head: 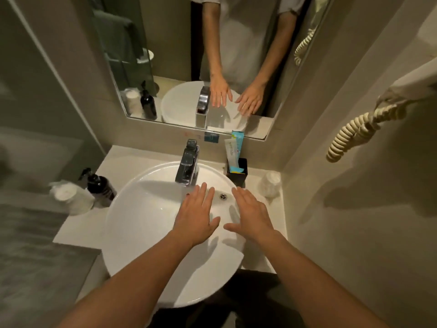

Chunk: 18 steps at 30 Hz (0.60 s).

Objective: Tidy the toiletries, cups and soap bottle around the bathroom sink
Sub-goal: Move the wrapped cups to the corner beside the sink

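Over the round white sink (132, 209), my left hand (196, 214) and my right hand (251, 214) hover flat, palms down, fingers spread, holding nothing. A dark pump soap bottle (100, 185) stands on the counter left of the basin. Beside it, further left, sits a wrapped white cup (71, 197). A black holder (237, 171) with toiletry packets (233, 150) stands behind the basin on the right. Another wrapped cup (270, 183) sits in the right corner.
A chrome tap (188, 164) rises at the back of the basin, close to my left fingertips. The mirror (189, 55) above reflects the hands, the tap and the bottle. A coiled cord (359, 131) hangs on the right wall. The pale counter (78, 230) ends left at a grey surface.
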### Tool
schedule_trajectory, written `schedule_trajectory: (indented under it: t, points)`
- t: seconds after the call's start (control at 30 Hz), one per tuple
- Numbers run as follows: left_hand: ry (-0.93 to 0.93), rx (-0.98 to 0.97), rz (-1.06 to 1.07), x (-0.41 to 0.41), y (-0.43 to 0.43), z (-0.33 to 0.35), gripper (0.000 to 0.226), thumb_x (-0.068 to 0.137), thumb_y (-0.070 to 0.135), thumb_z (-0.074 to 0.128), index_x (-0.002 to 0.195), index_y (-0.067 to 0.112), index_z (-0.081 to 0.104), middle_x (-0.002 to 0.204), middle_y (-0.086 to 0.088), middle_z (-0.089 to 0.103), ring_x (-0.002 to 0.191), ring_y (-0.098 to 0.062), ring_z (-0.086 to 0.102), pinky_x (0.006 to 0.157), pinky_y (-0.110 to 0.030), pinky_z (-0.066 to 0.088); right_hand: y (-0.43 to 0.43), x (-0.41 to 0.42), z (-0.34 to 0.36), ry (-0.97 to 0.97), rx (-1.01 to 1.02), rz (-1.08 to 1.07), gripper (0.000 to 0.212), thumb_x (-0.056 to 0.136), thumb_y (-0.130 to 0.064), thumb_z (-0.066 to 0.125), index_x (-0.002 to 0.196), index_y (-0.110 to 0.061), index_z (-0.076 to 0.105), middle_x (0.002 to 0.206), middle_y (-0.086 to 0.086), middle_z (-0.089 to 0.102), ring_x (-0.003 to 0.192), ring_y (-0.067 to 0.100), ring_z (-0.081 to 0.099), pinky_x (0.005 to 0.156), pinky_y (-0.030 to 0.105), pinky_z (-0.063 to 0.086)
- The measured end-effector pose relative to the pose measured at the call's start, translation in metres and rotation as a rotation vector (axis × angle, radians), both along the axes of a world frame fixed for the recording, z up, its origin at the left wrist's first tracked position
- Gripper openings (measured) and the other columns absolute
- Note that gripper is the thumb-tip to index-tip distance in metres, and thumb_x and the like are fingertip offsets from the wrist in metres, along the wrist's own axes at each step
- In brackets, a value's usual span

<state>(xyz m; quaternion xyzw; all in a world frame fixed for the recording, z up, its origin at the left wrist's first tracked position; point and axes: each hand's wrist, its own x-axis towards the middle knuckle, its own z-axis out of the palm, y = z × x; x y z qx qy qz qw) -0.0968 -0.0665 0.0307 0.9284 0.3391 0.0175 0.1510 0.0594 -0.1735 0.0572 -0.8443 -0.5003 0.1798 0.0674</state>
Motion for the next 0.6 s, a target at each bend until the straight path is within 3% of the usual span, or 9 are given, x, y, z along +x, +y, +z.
schedule_trajectory:
  t: [0.07,0.23,0.4,0.6]
  points:
    - [0.024,0.002,0.057,-0.027,0.001,-0.005,0.087,0.096,0.060,0.045,0.162,0.021,0.004,0.171,-0.008,0.005,0.156,-0.029,0.008,0.126,-0.047,0.010,0.011,-0.014,-0.001,-0.019,-0.005,0.072,0.111,0.074,-0.063,0.077,0.159,-0.033,0.012,0.169,-0.007,0.013,0.156,0.019,0.013,0.122,0.045,0.021]
    - [0.061,-0.020,0.226,-0.089,0.017,-0.011,0.085,0.098,0.059,0.040,0.162,0.021,-0.002,0.171,-0.007,-0.006,0.157,-0.025,-0.008,0.126,-0.045,0.002,0.044,-0.055,-0.005,-0.017,0.006,0.230,0.107,0.074,-0.063,0.077,0.158,-0.029,0.020,0.166,-0.004,0.024,0.153,0.020,0.022,0.121,0.043,0.024]
    - [0.083,-0.010,0.374,-0.149,0.040,-0.008,0.089,0.097,0.063,0.041,0.162,0.022,-0.004,0.171,-0.005,-0.010,0.157,-0.024,-0.008,0.126,-0.044,0.003,0.087,-0.108,-0.007,0.007,0.017,0.361,0.105,0.072,-0.063,0.078,0.157,-0.028,0.025,0.162,-0.004,0.033,0.147,0.021,0.033,0.116,0.043,0.031]
    - [0.055,-0.003,0.494,-0.211,0.076,-0.002,0.092,0.097,0.061,0.046,0.162,0.018,-0.002,0.171,-0.006,-0.004,0.157,-0.023,-0.003,0.125,-0.041,0.007,0.142,-0.163,-0.009,0.021,-0.013,0.489,0.105,0.077,-0.063,0.073,0.159,-0.028,0.018,0.167,-0.001,0.022,0.153,0.022,0.023,0.121,0.046,0.026]
